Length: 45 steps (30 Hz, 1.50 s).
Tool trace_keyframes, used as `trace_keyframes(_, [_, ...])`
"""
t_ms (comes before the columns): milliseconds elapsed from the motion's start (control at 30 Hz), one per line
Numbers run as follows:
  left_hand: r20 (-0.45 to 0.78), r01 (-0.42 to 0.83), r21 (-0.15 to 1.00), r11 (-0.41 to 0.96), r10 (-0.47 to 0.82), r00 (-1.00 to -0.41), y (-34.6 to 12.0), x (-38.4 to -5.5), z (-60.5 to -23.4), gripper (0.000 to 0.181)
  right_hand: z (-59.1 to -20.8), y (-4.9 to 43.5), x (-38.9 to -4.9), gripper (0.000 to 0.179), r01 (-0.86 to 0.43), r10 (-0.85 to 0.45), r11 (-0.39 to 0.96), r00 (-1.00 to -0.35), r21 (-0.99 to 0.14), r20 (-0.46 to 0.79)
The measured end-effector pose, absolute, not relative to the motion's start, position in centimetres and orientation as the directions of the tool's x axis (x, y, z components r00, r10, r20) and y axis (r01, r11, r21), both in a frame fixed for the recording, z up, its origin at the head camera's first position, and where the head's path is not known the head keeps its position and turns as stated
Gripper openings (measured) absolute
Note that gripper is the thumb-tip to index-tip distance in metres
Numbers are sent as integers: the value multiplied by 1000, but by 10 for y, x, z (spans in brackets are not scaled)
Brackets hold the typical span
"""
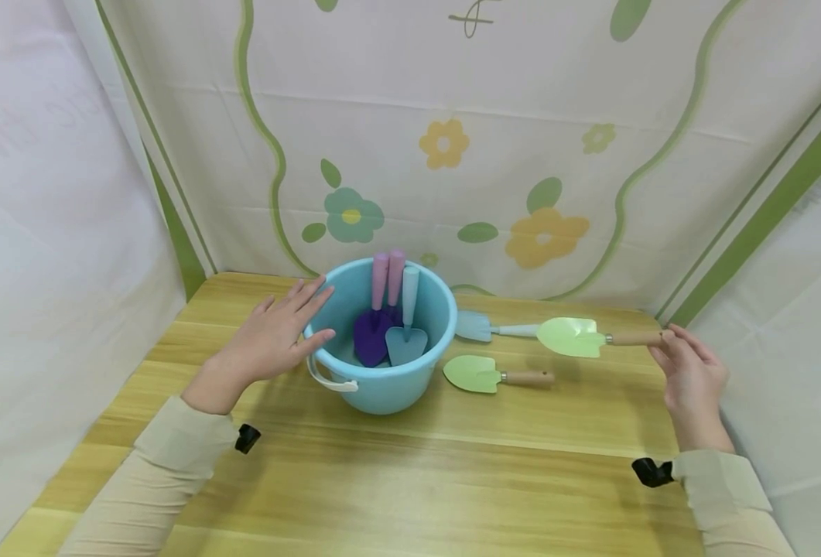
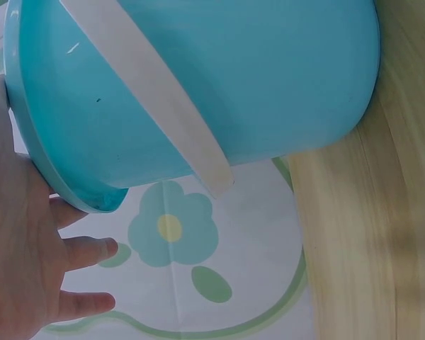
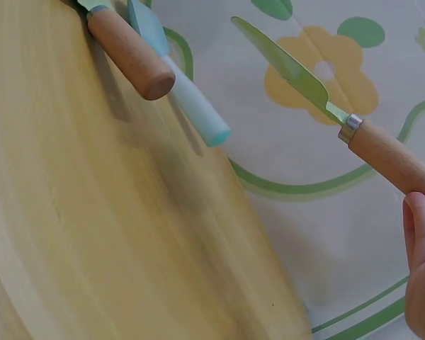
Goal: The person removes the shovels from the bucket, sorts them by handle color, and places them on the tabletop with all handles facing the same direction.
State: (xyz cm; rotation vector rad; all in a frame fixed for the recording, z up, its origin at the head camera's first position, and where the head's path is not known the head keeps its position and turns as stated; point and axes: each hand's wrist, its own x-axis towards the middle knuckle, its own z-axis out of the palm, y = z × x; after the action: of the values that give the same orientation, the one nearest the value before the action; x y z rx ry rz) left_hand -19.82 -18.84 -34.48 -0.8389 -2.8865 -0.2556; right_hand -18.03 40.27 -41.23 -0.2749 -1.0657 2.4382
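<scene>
My right hand (image 1: 694, 375) pinches the wooden handle end of a light green trowel (image 1: 569, 337), whose blade points left. In the right wrist view that trowel (image 3: 297, 74) is raised above the tabletop. With fingers spread and straight, my left hand (image 1: 274, 336) touches the rim of a light blue bucket (image 1: 385, 391). Inside the bucket stand a purple trowel (image 1: 371, 338) with a pink handle, a second pink handle (image 1: 395, 278) behind it, and a blue trowel (image 1: 407, 346). A white bail handle (image 2: 159, 106) hangs down the bucket's side.
Right of the bucket, a second green trowel (image 1: 471, 374) lies on the wooden table (image 1: 410, 495). Behind it lies a blue shovel (image 1: 475, 326) with a pale blue handle, partly hidden by the bucket. A flowered cloth (image 1: 382, 139) hangs along the table's back edge.
</scene>
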Motion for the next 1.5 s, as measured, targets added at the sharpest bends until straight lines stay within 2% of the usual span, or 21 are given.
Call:
trace_keyframes(267, [157,540,127,832,521,-839,-188,-198,-344,72,-421,417,-175,18,-314,474,-698,-876,-644,-87])
trace_keyframes(567, [163,540,126,832,519,-839,-188,-198,-344,72,-436,430,-168,18,-298,486,-691,-866,-659,-118])
trace_keyframes(867, [163,537,136,832,516,-841,-188,-197,-344,72,-445,439,-161,19,-324,504,-718,-853,-616,-139])
trace_keyframes(1167, [157,530,142,836,510,-846,-188,-197,-344,72,-453,446,-154,20,-287,521,-693,-833,-661,-185])
trace_keyframes(1500, [155,531,147,834,511,-845,-188,-196,-343,71,-468,451,-147,21,-247,486,-676,-858,-694,-168])
